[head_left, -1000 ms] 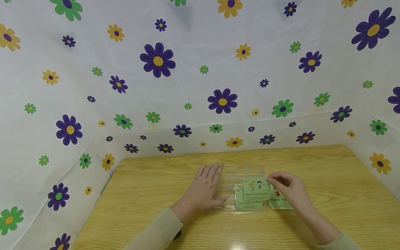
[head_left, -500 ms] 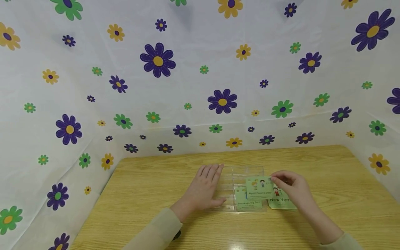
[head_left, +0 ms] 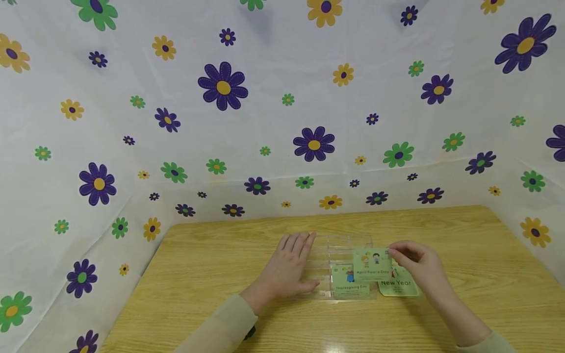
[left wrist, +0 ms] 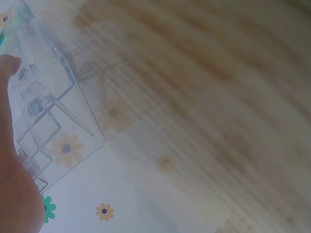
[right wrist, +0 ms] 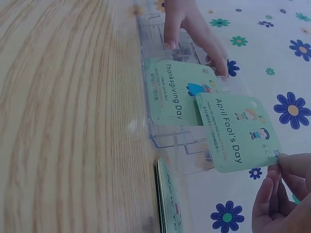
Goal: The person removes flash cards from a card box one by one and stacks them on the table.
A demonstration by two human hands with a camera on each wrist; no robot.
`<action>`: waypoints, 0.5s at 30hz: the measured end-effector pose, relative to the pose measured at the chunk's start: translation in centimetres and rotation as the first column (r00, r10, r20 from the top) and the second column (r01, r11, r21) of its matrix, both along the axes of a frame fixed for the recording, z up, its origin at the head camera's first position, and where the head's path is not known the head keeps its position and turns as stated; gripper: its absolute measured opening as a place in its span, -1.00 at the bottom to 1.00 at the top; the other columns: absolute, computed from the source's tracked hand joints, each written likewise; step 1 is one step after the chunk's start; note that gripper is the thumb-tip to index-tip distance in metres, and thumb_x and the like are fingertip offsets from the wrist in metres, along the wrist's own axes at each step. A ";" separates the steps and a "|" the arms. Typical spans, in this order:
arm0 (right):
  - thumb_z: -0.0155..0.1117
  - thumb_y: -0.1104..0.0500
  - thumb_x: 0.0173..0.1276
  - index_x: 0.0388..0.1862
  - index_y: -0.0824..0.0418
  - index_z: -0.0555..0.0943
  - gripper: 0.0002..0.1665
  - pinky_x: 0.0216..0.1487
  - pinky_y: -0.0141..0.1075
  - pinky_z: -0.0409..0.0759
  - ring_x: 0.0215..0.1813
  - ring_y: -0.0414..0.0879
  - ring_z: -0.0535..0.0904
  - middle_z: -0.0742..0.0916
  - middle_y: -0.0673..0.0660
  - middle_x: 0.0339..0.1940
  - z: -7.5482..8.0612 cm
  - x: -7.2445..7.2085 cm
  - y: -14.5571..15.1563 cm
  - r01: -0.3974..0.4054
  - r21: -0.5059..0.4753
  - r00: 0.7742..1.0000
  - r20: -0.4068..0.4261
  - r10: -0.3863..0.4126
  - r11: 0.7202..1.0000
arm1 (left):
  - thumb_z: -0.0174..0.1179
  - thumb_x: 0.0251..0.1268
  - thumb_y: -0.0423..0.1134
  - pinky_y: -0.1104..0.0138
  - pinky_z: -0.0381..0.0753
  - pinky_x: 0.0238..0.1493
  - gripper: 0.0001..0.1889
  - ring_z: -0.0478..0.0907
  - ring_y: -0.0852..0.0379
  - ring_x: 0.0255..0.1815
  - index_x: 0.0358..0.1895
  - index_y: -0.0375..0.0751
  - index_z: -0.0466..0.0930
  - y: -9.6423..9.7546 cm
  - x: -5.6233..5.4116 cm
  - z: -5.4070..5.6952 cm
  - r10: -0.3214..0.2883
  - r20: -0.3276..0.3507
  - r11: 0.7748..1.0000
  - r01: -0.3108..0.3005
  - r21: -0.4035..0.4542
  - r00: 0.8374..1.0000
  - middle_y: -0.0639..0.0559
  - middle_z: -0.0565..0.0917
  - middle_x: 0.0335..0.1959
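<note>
My right hand (head_left: 417, 262) pinches the upper right corner of a green "April Fool's Day" flash card (right wrist: 238, 133) between thumb and fingers. The card hangs in front of a clear plastic tiered rack (head_left: 348, 240). A green "Thanksgiving Day" flash card (right wrist: 177, 92) stands in the rack's front right tier, partly overlapped by the held card. My left hand (head_left: 287, 267) rests on the left half of the rack with its fingers extended. In the left wrist view the rack's stepped side wall (left wrist: 73, 116) shows beside the thumb.
A stack of green cards with "New Year" (head_left: 397, 284) on top lies on the table just right of the rack. The wood-grain table (head_left: 212, 255) is backed by a white sheet with printed flowers (head_left: 265, 122).
My right hand has moved a little to the right and up with the April Fool's Day card, uncovering more of the Thanksgiving Day card. My left hand has stayed in place.
</note>
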State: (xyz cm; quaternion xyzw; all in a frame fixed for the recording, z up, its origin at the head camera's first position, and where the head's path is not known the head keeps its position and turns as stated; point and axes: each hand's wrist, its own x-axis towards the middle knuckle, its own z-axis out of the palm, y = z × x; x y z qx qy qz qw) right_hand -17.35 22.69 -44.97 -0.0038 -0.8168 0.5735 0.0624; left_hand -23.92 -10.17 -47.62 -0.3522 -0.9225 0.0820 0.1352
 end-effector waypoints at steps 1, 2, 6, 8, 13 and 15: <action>0.32 0.21 0.57 0.14 0.44 0.70 -0.66 -0.09 -0.45 0.67 -0.16 -0.40 0.61 0.71 -0.36 -0.25 0.0 0.0 0.1 0.001 -0.004 1.000 0.002 -0.001 1.000 | 0.16 0.27 0.53 0.03 0.26 0.64 0.21 0.31 -0.04 0.55 0.73 -0.22 -0.06 0.0 0.0 0.0 0.001 0.000 1.000 -0.001 -0.002 1.000 -0.09 0.33 0.58; 0.32 0.21 0.57 0.15 0.44 0.70 -0.66 -0.09 -0.46 0.67 -0.16 -0.40 0.61 0.70 -0.37 -0.25 0.0 0.0 0.1 0.003 -0.006 1.000 0.007 -0.002 1.000 | 0.16 0.27 0.54 0.03 0.26 0.64 0.20 0.31 -0.04 0.55 0.73 -0.22 -0.06 0.0 0.0 0.0 0.002 0.000 1.000 -0.002 -0.003 1.000 -0.09 0.33 0.59; 0.32 0.20 0.57 0.15 0.44 0.70 -0.65 -0.10 -0.44 0.67 -0.17 -0.40 0.60 0.71 -0.35 -0.25 0.1 0.2 0.2 0.010 0.000 1.000 0.019 -0.010 1.000 | 0.15 0.27 0.54 0.03 0.27 0.64 0.21 0.31 -0.04 0.55 0.73 -0.21 -0.06 0.0 0.0 0.1 0.002 0.000 1.000 -0.002 -0.005 1.000 -0.09 0.32 0.60; 0.33 0.19 0.57 0.14 0.44 0.70 -0.65 -0.11 -0.44 0.66 -0.17 -0.41 0.60 0.71 -0.34 -0.25 0.0 0.2 0.3 0.015 0.006 1.000 0.024 -0.015 1.000 | 0.15 0.27 0.54 0.03 0.27 0.64 0.21 0.31 -0.04 0.55 0.73 -0.22 -0.06 -0.1 0.0 0.1 0.000 -0.006 1.000 0.000 -0.003 1.000 -0.09 0.32 0.59; 0.32 0.17 0.58 0.15 0.45 0.69 -0.63 -0.11 -0.44 0.67 -0.17 -0.42 0.60 0.73 -0.32 -0.24 -0.1 0.2 0.7 0.027 0.005 0.999 0.041 -0.027 1.000 | 0.15 0.26 0.54 0.03 0.29 0.63 0.21 0.33 -0.04 0.54 0.72 -0.22 -0.04 -0.1 0.0 0.0 -0.008 -0.019 1.000 0.008 -0.002 1.000 -0.10 0.34 0.58; 0.31 0.16 0.59 0.16 0.46 0.68 -0.61 -0.12 -0.44 0.67 -0.18 -0.42 0.60 0.74 -0.30 -0.24 -0.2 0.2 0.8 0.035 0.006 0.998 0.049 -0.036 0.999 | 0.15 0.26 0.55 0.03 0.29 0.62 0.21 0.33 -0.04 0.54 0.72 -0.22 -0.04 -0.1 -0.1 0.0 -0.012 -0.025 1.000 0.012 -0.002 1.000 -0.10 0.34 0.58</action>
